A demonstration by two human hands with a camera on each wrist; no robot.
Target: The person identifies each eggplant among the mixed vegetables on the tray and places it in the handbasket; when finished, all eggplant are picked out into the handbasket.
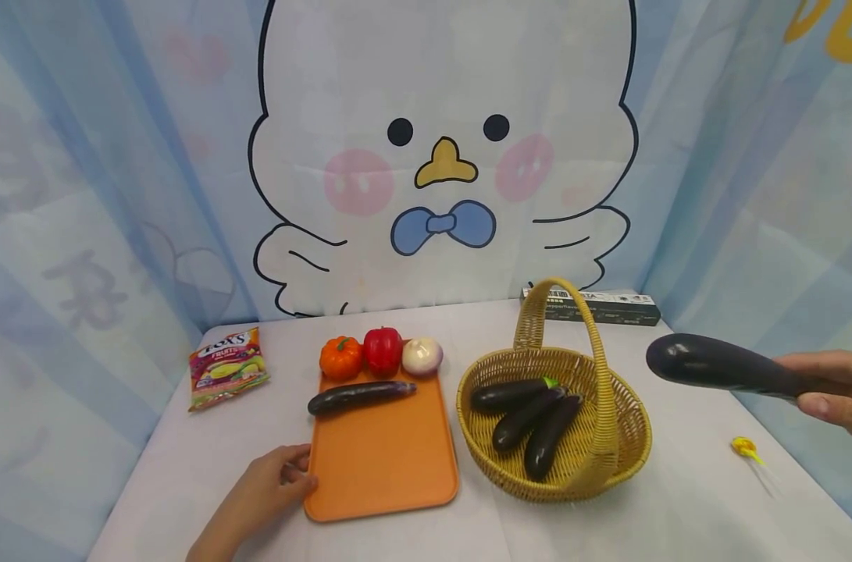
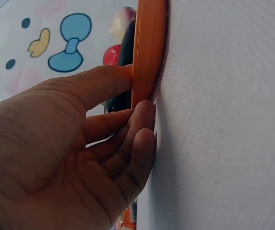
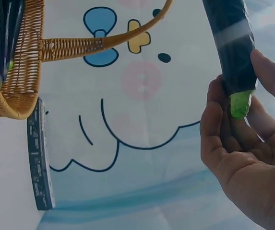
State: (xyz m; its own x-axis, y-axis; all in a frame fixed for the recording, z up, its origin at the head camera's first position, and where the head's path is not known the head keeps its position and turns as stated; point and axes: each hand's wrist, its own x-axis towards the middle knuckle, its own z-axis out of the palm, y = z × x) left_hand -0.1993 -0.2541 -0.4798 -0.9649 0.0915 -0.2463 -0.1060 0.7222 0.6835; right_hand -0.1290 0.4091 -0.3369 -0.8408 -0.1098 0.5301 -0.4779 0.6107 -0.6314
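Observation:
At the right of the head view, my right hand grips a dark eggplant near its stem end and holds it in the air, its blunt end toward the basket. The right wrist view shows the green stem between the fingers and thumb. With thumb and fingertips, my left hand pinches the left edge of an orange tray lying on the table. A slim eggplant lies across the tray. In a wicker basket, three more eggplants lie side by side.
At the tray's back edge are an orange pumpkin, a red pepper and a white-purple bulb. A candy bag lies left, a lollipop right. Behind the basket, whose tall handle arches up, is a long dark box.

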